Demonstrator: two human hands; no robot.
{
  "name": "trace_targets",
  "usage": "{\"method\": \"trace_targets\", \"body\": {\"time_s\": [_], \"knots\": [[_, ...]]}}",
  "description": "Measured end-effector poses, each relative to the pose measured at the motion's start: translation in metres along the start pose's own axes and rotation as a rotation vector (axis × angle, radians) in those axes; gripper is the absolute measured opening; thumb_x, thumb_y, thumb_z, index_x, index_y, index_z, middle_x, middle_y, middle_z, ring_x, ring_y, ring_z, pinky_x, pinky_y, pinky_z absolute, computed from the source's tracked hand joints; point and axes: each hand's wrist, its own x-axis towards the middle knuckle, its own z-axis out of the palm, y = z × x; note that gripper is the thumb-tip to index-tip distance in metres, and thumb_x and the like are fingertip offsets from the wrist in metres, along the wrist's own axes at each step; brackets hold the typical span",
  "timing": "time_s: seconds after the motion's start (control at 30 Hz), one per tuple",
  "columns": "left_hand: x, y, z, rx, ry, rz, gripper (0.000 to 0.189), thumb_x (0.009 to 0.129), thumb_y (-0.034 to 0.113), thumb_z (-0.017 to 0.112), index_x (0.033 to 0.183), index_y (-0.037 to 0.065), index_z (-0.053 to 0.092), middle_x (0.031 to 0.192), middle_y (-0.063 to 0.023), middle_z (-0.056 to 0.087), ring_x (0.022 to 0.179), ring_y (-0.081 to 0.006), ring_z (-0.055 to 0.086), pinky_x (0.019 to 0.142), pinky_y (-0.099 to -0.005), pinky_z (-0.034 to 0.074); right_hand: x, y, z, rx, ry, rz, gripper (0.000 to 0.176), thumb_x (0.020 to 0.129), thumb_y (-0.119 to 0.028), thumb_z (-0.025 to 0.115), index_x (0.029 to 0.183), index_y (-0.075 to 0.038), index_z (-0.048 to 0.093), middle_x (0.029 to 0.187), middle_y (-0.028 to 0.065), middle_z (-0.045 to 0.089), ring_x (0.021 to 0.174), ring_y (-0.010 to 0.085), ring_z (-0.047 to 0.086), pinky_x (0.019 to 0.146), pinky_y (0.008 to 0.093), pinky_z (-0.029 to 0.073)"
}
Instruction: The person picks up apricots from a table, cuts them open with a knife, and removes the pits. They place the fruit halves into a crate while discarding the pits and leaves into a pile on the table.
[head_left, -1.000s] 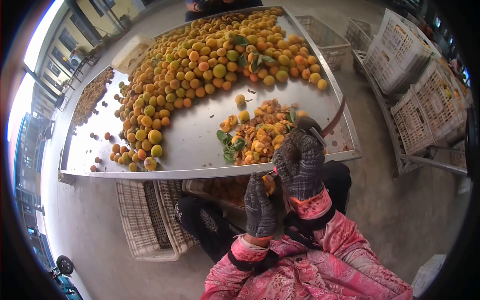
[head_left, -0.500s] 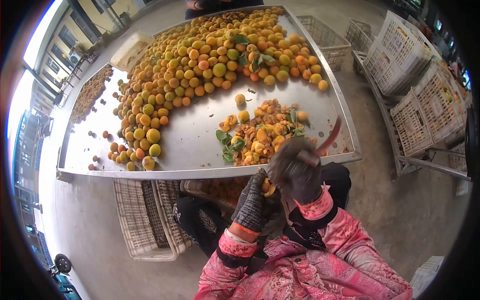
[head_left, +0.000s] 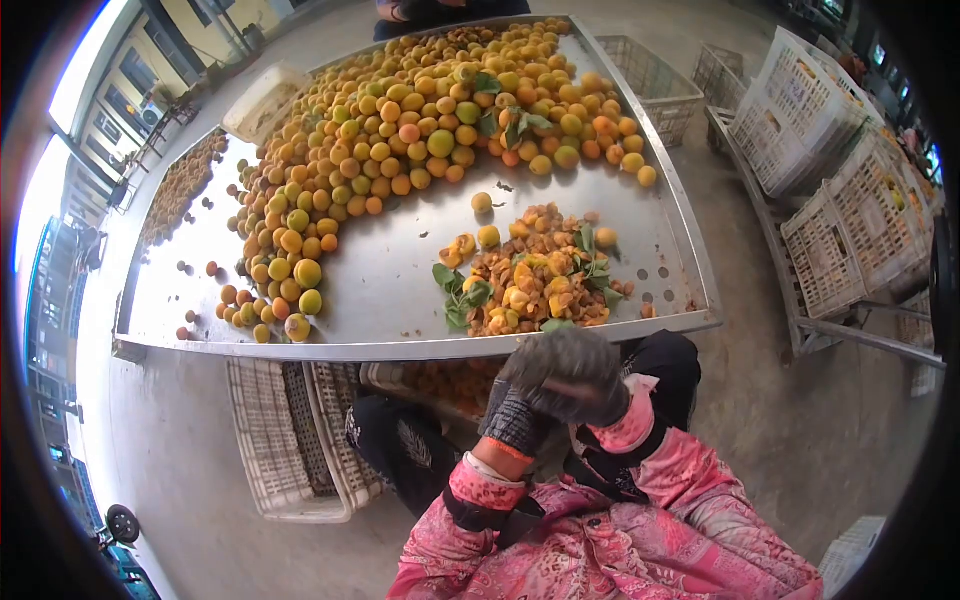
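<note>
My left hand (head_left: 515, 415), in a dark knitted glove, is raised just in front of the table's near edge. Its fingers are mostly hidden behind my right hand (head_left: 572, 372), also gloved and smeared by motion, which closes across it. The apricot seen in my left hand a moment earlier is covered now. So is the curved reddish blade of the knife that stuck out of my right hand. Just beyond both hands lies a heap of split, pulpy apricots (head_left: 535, 285) with green leaves (head_left: 460, 295) on the metal table (head_left: 400, 280).
A large pile of whole apricots (head_left: 400, 130) covers the table's far part. Crates (head_left: 300, 430) stand under the near edge. Stacked white crates (head_left: 800, 110) sit on a cart at right. A person (head_left: 450, 8) is at the far side. A pale tub (head_left: 262, 103) rests at left.
My right hand has swung down and left onto my left hand, hiding the apricot and the blade. The split apricot heap shows more fully now.
</note>
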Motion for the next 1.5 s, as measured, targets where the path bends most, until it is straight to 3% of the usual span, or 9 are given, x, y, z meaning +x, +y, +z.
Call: {"method": "trace_targets", "body": {"time_s": [0.17,0.27,0.37,0.47,0.67,1.03,1.23,1.47,1.5], "knots": [[0.016,-0.043,-0.043,0.044,-0.349,0.488,0.038,0.074,0.025,0.057,0.108,0.008,0.055,0.107,-0.0101,0.057,0.104,-0.0277,0.051,0.093,-0.0361,0.040,-0.014,0.023,0.006,-0.297,-0.149,-0.542,0.023,0.077,-0.021,0.057,0.097,-0.012,0.062,0.089,0.0054,0.062,0.076,0.0215,0.061,0.068,0.0327,0.050],[-0.015,0.026,0.005,-0.250,-0.048,-0.133,0.030,0.091,0.028,0.047,0.109,0.005,0.053,0.100,-0.0089,0.056,0.092,-0.0184,0.055,0.073,-0.0262,0.049,-0.007,0.007,0.000,0.173,0.282,0.249,0.025,0.076,-0.016,0.064,0.100,-0.008,0.059,0.080,0.0044,0.060,0.070,0.0166,0.058,0.068,0.0311,0.048],[-0.019,0.043,0.007,-0.075,-0.058,-0.036,0.035,0.094,0.025,0.044,0.119,0.001,0.048,0.107,-0.0093,0.055,0.096,-0.0162,0.053,0.081,-0.0279,0.046,0.024,0.014,-0.026,1.260,0.149,-0.003,0.014,0.086,-0.013,0.055,0.098,-0.006,0.058,0.077,0.0055,0.060,0.058,0.0148,0.059,0.051,0.0226,0.048],[-0.021,0.061,0.028,-0.126,0.102,-0.124,0.037,0.095,0.031,0.042,0.114,0.001,0.052,0.099,-0.0092,0.057,0.082,-0.0144,0.056,0.070,-0.0255,0.048,0.021,-0.004,-0.036,0.764,0.378,0.342,0.019,0.083,-0.010,0.059,0.101,-0.004,0.058,0.081,0.0065,0.062,0.066,0.0149,0.061,0.059,0.0249,0.050],[-0.022,0.062,0.028,0.151,0.398,-0.286,0.046,0.090,0.046,0.047,0.104,0.004,0.058,0.083,-0.0078,0.057,0.049,-0.0171,0.054,0.043,-0.0290,0.046,-0.004,-0.005,-0.005,-0.347,-0.312,0.045,0.044,0.077,-0.016,0.066,0.116,-0.004,0.051,0.107,0.0147,0.059,0.099,0.0304,0.057,0.085,0.0363,0.046],[-0.013,0.054,0.028,0.139,0.427,-0.201,0.038,0.092,0.042,0.046,0.089,0.005,0.057,0.064,-0.0023,0.055,0.047,-0.0117,0.050,0.038,-0.0244,0.039,-0.014,0.000,-0.001,-0.234,-0.236,0.185,0.035,0.074,-0.013,0.067,0.106,-0.004,0.056,0.097,0.0155,0.059,0.089,0.0316,0.059,0.077,0.0375,0.048],[-0.007,0.048,0.020,-0.039,0.460,-0.175,0.041,0.095,0.034,0.043,0.108,-0.001,0.059,0.094,-0.0047,0.062,0.083,-0.0087,0.053,0.074,-0.0213,0.043,-0.018,0.012,-0.001,-0.010,-0.155,0.450,0.032,0.075,-0.014,0.067,0.104,-0.004,0.058,0.091,0.0129,0.059,0.083,0.0276,0.060,0.074,0.0355,0.048],[-0.008,0.039,0.004,0.182,0.272,-0.109,0.036,0.092,0.039,0.046,0.100,0.006,0.057,0.074,-0.0095,0.061,0.055,-0.0195,0.058,0.041,-0.0296,0.046,-0.003,0.004,-0.017,-0.280,-0.337,0.187,0.043,0.071,-0.018,0.071,0.109,-0.004,0.057,0.099,0.0158,0.057,0.094,0.0301,0.056,0.081,0.0380,0.045],[-0.009,0.043,0.000,0.554,0.145,0.212,0.033,0.092,0.035,0.046,0.100,0.005,0.057,0.078,-0.0093,0.061,0.058,-0.0185,0.058,0.044,-0.0290,0.047,-0.003,0.005,-0.020,-0.235,-0.336,0.233,0.044,0.070,-0.017,0.071,0.109,-0.004,0.056,0.099,0.0161,0.057,0.093,0.0310,0.056,0.080,0.0383,0.046]]}}
